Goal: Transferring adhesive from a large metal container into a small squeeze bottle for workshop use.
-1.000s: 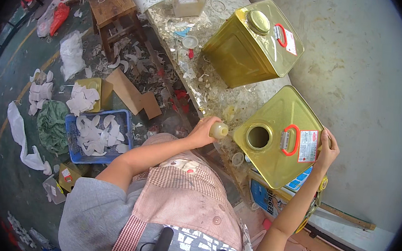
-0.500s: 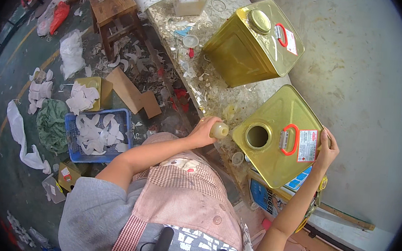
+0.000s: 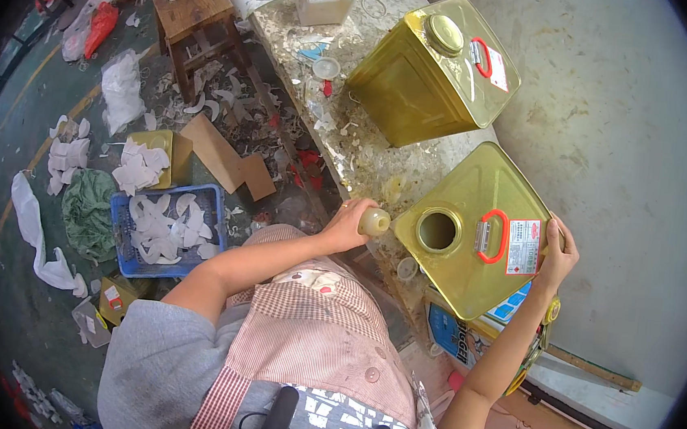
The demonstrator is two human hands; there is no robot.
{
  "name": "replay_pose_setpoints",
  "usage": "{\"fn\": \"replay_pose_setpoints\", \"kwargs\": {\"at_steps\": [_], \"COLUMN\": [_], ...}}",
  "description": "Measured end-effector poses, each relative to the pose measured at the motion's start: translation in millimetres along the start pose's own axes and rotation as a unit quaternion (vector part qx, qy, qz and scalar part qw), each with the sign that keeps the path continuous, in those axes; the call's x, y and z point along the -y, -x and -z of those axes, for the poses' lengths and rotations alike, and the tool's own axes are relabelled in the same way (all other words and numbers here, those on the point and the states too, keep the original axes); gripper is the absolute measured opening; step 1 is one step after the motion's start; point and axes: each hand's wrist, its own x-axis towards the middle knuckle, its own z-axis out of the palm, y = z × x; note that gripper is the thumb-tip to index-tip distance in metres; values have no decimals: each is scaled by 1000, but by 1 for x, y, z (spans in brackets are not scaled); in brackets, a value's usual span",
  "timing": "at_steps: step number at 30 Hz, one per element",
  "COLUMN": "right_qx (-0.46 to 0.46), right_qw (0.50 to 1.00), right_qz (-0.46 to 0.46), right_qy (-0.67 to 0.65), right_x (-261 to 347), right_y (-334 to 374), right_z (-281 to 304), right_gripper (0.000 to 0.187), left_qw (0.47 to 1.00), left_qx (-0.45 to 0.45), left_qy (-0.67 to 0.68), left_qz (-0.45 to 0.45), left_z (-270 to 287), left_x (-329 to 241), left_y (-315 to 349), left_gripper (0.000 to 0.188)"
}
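Note:
My left hand [image 3: 347, 228] is closed round a small translucent bottle [image 3: 375, 222], its open mouth turned toward the tin. Just right of the bottle is a square gold tin can [image 3: 468, 283] with a round uncapped opening [image 3: 438, 229] in its top. A red carrying handle [image 3: 495, 237] and a white label [image 3: 524, 247] are on that top. My right hand [image 3: 559, 254] grips the tin's right corner, fingers bent over the edge. The bottle's mouth and the tin's near corner are close, with a narrow gap between them.
A second, capped gold tin [image 3: 420, 90] stands farther back on the stained workbench [image 3: 319, 118]. Behind it is a white spouted bottle [image 3: 325, 0]. At the left are a wooden stool [image 3: 188, 9] and a blue basket [image 3: 117, 231] of white cut pieces. A wall lies right.
The open tin has shifted slightly left and toward the back under my right hand. My left hand and the bottle have hardly moved.

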Motion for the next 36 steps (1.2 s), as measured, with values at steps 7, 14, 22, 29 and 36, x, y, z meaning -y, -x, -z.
{"fn": "replay_pose_setpoints", "kwargs": {"at_steps": [7,14,22,29,36], "right_qx": [3,11,6,10,12], "right_qw": [1000,1000,1000,1000,999], "right_qz": [10,14,21,22,38], "right_qy": [1,-4,9,6,13], "right_x": [7,5,8,14,14], "right_y": [6,5,7,15,19], "right_z": [-7,-6,-10,-14,-16], "right_gripper": [23,23,23,23,22], "left_qw": [1000,1000,1000,1000,1000], "left_qx": [-3,-10,-25,-28,-21], "left_qy": [-8,-15,-3,-12,-17], "left_qz": [7,-4,6,5,-2], "left_z": [3,2,0,4,5], "left_x": [-2,3,7,5,8], "left_y": [3,4,4,5,8], "left_gripper": [67,66,61,60,60]}}
